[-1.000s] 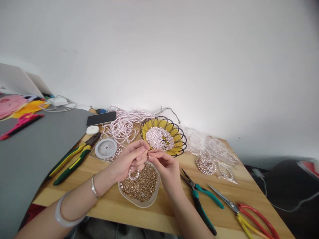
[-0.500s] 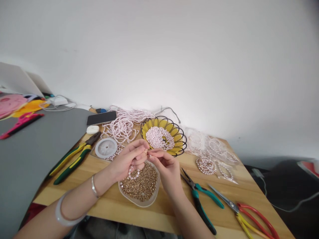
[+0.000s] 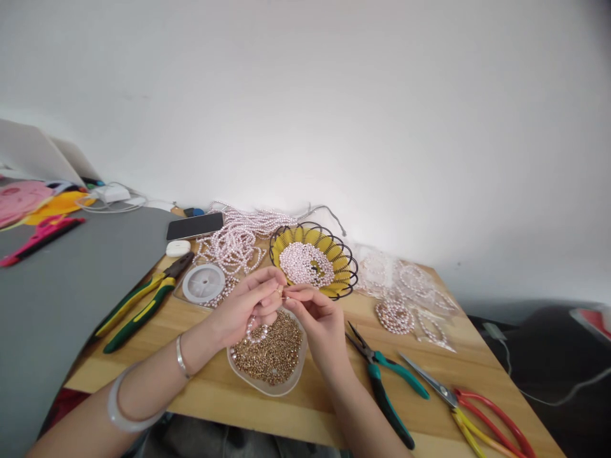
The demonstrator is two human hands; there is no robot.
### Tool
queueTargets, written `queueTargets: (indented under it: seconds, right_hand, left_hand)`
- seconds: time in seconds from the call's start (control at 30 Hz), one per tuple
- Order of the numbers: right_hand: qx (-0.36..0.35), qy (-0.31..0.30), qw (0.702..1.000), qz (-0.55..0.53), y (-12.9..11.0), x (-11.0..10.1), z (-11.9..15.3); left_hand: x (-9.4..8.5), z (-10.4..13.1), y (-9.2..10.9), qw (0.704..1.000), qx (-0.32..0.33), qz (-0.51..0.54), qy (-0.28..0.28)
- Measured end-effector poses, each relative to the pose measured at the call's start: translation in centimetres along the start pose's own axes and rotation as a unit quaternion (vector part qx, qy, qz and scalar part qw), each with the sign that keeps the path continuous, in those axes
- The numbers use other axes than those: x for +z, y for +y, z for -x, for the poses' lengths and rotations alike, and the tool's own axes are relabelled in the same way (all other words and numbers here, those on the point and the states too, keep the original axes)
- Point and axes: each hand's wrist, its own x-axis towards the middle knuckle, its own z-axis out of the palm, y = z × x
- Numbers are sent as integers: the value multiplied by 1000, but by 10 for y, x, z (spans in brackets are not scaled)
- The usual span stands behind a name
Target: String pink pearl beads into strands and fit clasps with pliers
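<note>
My left hand is closed in a pinch on a beaded strand, whose loop of pale beads hangs below its fingers. Against its fingertips, my right hand pinches something too small to make out. Both hands are above a clear dish of small gold beads. Just behind them stands a yellow basket with a black wire rim, holding pale pink beads.
Green-yellow pliers, a white spool, a phone and pink bead strands lie left. Right are teal pliers, red-yellow scissors and bagged strands. A wall rises behind.
</note>
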Motion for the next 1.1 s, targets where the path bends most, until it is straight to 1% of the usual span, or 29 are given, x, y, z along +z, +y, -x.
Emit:
queueTargets:
  seconds: [1.1]
  right_hand:
    - [-3, -3, 1000, 9, -2, 1, 0]
  left_hand:
    - [0, 0, -1, 1000, 4, -7, -12]
